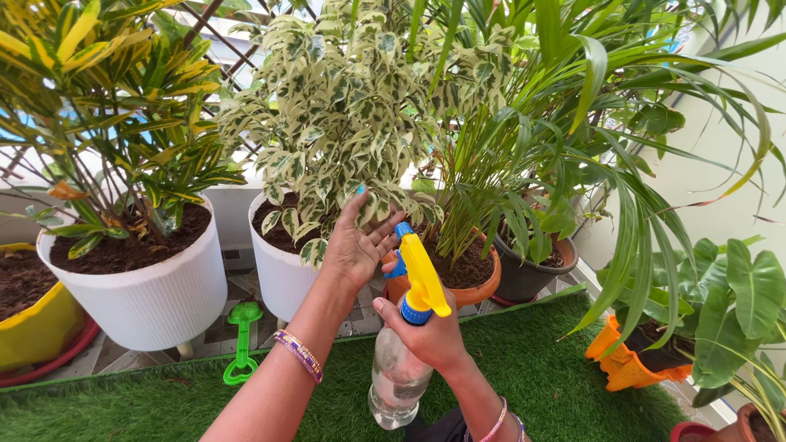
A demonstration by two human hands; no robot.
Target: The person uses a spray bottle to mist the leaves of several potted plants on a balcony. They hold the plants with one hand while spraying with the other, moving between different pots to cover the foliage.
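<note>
My right hand [427,331] grips the neck of a clear spray bottle [396,376] with a yellow and blue trigger head [422,278], nozzle pointing up toward the foliage. My left hand [357,244] is raised, palm toward me, fingers apart, touching the lower leaves of a variegated green-and-cream plant [352,106]. That plant grows in a white ribbed pot [278,274]. A beaded bracelet sits on my left wrist.
A second white ribbed pot [155,299] with a striped yellow-green plant stands left, beside a yellow pot [37,331]. A terracotta pot [475,290], a dark pot [524,278] and an orange pot [622,360] hold palms and broad-leaf plants at right. A green toy spade [241,340] lies on tiles by artificial grass [524,360].
</note>
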